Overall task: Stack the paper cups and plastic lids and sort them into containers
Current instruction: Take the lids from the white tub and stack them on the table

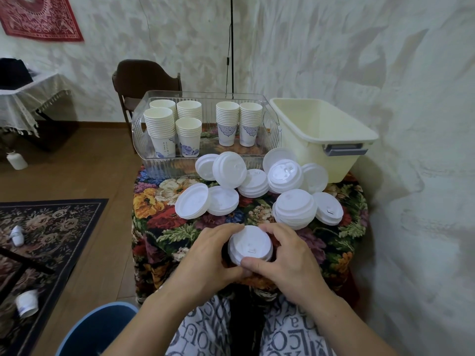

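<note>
At lower left of the frame a paper cup [26, 306] lies on the patterned rug [55, 228]. On the floral-clothed worktop [151, 201], upper centre, a clear ribbed bin [144, 140] holds six stacks of paper cups [203, 127]. Loose white plastic lids [259, 186] lie scattered across the middle. At lower centre the left hand [208, 255] and right hand [288, 258] each curl their grip around one small stack of lids [250, 245]. At upper right stands a cream tub [321, 134].
</note>
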